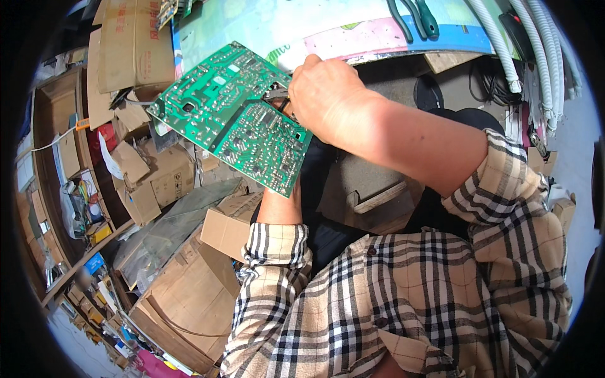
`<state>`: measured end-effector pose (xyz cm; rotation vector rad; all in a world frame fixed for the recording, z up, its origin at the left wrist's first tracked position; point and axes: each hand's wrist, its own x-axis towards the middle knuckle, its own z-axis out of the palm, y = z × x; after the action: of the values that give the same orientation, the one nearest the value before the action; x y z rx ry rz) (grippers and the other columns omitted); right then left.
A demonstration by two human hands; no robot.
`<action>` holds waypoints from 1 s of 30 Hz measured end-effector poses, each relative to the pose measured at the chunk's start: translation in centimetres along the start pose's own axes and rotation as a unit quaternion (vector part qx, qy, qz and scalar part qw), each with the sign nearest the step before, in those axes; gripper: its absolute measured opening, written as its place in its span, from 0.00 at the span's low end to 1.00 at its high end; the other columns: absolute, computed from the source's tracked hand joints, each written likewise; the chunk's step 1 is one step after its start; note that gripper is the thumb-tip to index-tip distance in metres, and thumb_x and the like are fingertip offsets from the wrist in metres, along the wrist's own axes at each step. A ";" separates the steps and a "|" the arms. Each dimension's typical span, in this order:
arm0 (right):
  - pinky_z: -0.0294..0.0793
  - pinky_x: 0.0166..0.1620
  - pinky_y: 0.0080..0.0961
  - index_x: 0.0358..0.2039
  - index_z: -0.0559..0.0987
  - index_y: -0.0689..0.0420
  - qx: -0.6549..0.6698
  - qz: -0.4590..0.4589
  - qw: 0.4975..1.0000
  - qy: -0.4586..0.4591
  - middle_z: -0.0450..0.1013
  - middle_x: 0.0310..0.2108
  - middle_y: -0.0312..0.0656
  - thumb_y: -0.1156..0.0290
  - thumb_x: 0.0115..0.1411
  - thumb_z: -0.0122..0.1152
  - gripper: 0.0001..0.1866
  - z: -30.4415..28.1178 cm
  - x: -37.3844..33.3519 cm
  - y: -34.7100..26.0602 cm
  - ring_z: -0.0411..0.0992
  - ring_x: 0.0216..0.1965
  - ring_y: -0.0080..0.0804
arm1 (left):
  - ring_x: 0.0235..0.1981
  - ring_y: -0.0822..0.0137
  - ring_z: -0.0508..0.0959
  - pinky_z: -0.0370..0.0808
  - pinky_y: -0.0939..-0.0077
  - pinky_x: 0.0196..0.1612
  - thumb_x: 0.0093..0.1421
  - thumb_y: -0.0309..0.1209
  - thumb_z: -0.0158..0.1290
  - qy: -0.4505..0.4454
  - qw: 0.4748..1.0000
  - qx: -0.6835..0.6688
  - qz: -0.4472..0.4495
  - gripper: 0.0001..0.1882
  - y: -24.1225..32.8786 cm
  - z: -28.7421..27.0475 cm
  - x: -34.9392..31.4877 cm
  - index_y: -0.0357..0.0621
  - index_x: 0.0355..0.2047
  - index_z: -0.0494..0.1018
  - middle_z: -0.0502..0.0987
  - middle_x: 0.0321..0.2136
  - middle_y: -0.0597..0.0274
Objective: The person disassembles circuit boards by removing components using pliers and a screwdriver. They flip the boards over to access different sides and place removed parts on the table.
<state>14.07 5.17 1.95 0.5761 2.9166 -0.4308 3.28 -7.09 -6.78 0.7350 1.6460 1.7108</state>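
Note:
A green circuit board, its solder side up, is tilted in front of me near the edge of the table. My left forearm runs up behind its lower corner, so the board covers my left hand, which holds it from below. At the board's right edge, beside a notch, my right hand is closed with its fingers bunched. Something small and dark with a metallic part shows at that notch next to the fingers. What exactly the right hand grips cannot be made out.
Green-handled tools lie on the colourful tabletop. Cardboard boxes stand to the left, beside cluttered wooden shelves. White corrugated hoses hang at the right, near a coiled black cable. A wooden crate sits at lower left.

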 end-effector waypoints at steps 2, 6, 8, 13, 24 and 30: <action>0.77 0.37 0.26 0.35 0.81 0.61 -0.026 0.003 1.000 -0.004 0.75 0.35 0.41 0.69 0.51 0.60 0.12 0.3 -0.1 0.4 0.72 0.41 0.35 | 0.46 0.67 0.74 0.73 0.71 0.50 0.65 0.30 0.49 -0.010 1.000 0.001 0.000 0.14 -0.7 0.3 0.3 0.39 0.49 0.68 0.74 0.44 0.58; 0.77 0.38 0.26 0.35 0.81 0.60 -0.005 0.012 1.000 -0.017 0.75 0.35 0.41 0.69 0.51 0.60 0.12 -0.2 -0.1 0.4 0.72 0.41 0.35 | 0.46 0.67 0.74 0.73 0.71 0.50 0.65 0.30 0.49 -0.008 0.999 0.034 0.009 0.14 -0.9 0.1 0.3 0.39 0.49 0.68 0.74 0.45 0.58; 0.77 0.38 0.26 0.36 0.81 0.60 -0.018 0.014 0.999 -0.022 0.75 0.36 0.41 0.69 0.51 0.60 0.12 -0.1 -0.1 0.5 0.72 0.41 0.35 | 0.46 0.67 0.74 0.73 0.71 0.50 0.65 0.30 0.49 -0.011 0.999 0.047 0.016 0.14 -1.3 0.1 0.5 0.39 0.49 0.68 0.74 0.45 0.58; 0.76 0.39 0.26 0.36 0.81 0.60 -0.018 -0.002 1.000 -0.012 0.75 0.36 0.41 0.70 0.51 0.61 0.12 -0.1 -0.3 0.6 0.72 0.42 0.35 | 0.50 0.66 0.74 0.72 0.70 0.53 0.65 0.31 0.49 -0.080 0.996 0.029 0.031 0.16 0.4 0.8 0.1 0.38 0.51 0.67 0.73 0.49 0.56; 0.76 0.41 0.26 0.37 0.81 0.60 -0.002 -0.002 0.999 -0.044 0.75 0.37 0.41 0.70 0.51 0.62 0.13 -0.7 -0.3 0.7 0.72 0.43 0.35 | 0.50 0.65 0.73 0.72 0.70 0.53 0.63 0.27 0.51 -0.010 0.999 -0.038 -0.012 0.17 -1.3 -0.2 0.6 0.38 0.52 0.67 0.73 0.49 0.57; 0.76 0.41 0.26 0.37 0.81 0.60 -0.017 -0.005 0.999 -0.047 0.75 0.37 0.41 0.70 0.52 0.61 0.12 -0.4 -0.3 0.8 0.73 0.43 0.35 | 0.50 0.65 0.73 0.72 0.70 0.53 0.63 0.27 0.51 -0.001 0.990 -0.134 -0.038 0.17 -1.1 0.0 0.5 0.39 0.52 0.67 0.73 0.49 0.57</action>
<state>14.65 5.87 2.23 0.5220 2.8329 -0.3964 3.03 -6.72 -7.92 0.5370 1.3878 1.8279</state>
